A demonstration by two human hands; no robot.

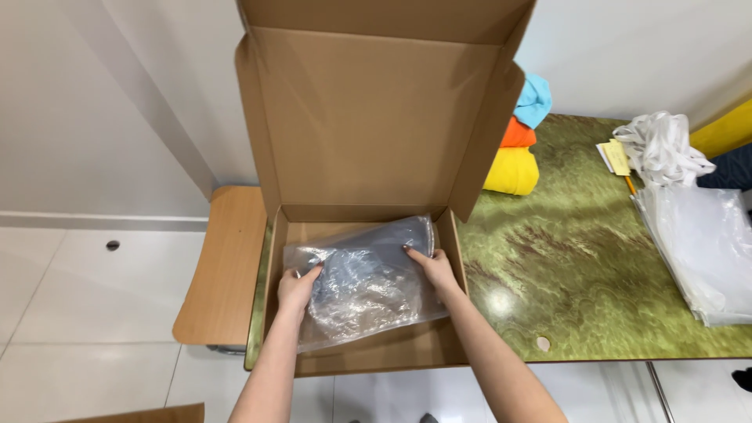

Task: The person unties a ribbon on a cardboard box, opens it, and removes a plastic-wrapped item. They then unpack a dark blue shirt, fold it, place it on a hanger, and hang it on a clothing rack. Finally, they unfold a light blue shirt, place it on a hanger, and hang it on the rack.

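Plastic bag [364, 282] between both hands' fingers [301, 276]

bright even light, tabletop [501, 301] glare, sharp

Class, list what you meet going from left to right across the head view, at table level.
Wooden chair seat → cardboard box → rolled cloths → yellow notes → white straps → clear plastic bags.

**Box open from above, walled on the sides**

The box [368, 352] is open on top; its raised lid [368, 117] blocks the far side and low walls hem the bag [364, 286]. Bare table [548, 258] lies right, before the cloths [521, 141] and plastic sheets [697, 243].
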